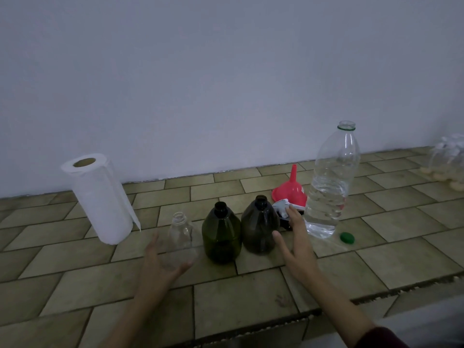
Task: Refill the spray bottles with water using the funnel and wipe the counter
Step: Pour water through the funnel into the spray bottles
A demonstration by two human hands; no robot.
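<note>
Three uncapped spray bottles stand in a row on the tiled counter point(251, 297): a small clear bottle point(181, 237), a green bottle point(221, 234) and a dark brown bottle point(259, 228). My left hand point(160, 264) is open, curled around the near left side of the clear bottle. My right hand point(295, 239) is open just right of the brown bottle, fingertips near white and black spray heads point(282, 205). A red funnel point(290, 190) lies upside down behind them. A tall clear water bottle point(331, 187), uncapped and about half full, stands to the right.
A paper towel roll point(100, 197) stands at the left near the wall. A green cap point(347, 237) lies beside the water bottle. Pale clear containers point(449, 162) sit at the far right. The counter's front edge runs diagonally at lower right.
</note>
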